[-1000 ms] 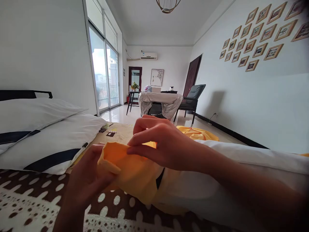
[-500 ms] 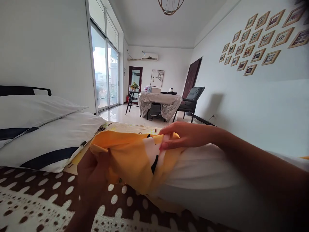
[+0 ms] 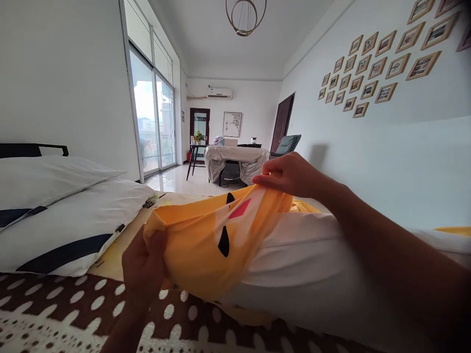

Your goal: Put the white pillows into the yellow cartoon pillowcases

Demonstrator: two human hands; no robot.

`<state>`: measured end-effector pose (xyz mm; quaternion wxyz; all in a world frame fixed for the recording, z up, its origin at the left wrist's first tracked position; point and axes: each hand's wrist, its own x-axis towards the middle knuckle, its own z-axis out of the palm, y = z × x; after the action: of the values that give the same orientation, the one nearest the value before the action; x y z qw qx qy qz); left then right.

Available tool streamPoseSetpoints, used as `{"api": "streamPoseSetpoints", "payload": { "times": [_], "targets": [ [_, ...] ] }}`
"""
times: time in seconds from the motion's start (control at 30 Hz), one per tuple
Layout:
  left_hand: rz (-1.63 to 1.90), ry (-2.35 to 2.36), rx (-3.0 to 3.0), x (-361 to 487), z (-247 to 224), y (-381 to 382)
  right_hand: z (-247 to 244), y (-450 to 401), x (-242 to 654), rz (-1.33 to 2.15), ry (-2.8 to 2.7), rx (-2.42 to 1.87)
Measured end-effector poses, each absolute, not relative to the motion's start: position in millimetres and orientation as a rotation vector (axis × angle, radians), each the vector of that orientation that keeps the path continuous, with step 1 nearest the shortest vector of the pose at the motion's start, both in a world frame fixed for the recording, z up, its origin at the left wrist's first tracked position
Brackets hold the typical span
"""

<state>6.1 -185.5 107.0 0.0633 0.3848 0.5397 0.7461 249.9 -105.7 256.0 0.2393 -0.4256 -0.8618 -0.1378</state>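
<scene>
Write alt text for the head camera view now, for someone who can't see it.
A left hand grips one end of a yellow cloth and the right hand pinches its upper edge. The cloth covers part of a white pillow-like bundle; two white pillows lie at left.

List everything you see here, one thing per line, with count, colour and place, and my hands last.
Printed fabric cover: one, yellow, between the hands
Cushion: one, white, right of the cover's printed part
Pillows: two, white with dark bands, left
Patterned bedding: one, brown and white, foreground
Glass sliding doors: one set, left wall
Draped table: one, pale covering, room's middle
Chair: one, black, beside table
Potted plant: one, green, back left
Air conditioner: one, white, back wall
Small frames: over twenty, light brown, right wall
Ceiling lamp: one, pale, above
Left hand: one, bare, gripping cover's left end
Right hand: one, bare, pinching cover's upper edge
</scene>
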Motion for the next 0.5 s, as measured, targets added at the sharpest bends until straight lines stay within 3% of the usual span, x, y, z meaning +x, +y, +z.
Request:
{"api": "streamPoseSetpoints", "payload": {
  "times": [0.17,0.3,0.5],
  "targets": [
    [2.185,1.741,1.266,-9,108,-182,242,-154,241,-0.770,-2.563,-0.839],
    [2.230,1.742,1.220,-22,105,-178,210,-198,227,-0.868,-2.643,-0.540],
    [2.367,1.816,1.072,-16,101,-190,154,-182,201,-1.212,-2.316,-0.456]
  ]
}}
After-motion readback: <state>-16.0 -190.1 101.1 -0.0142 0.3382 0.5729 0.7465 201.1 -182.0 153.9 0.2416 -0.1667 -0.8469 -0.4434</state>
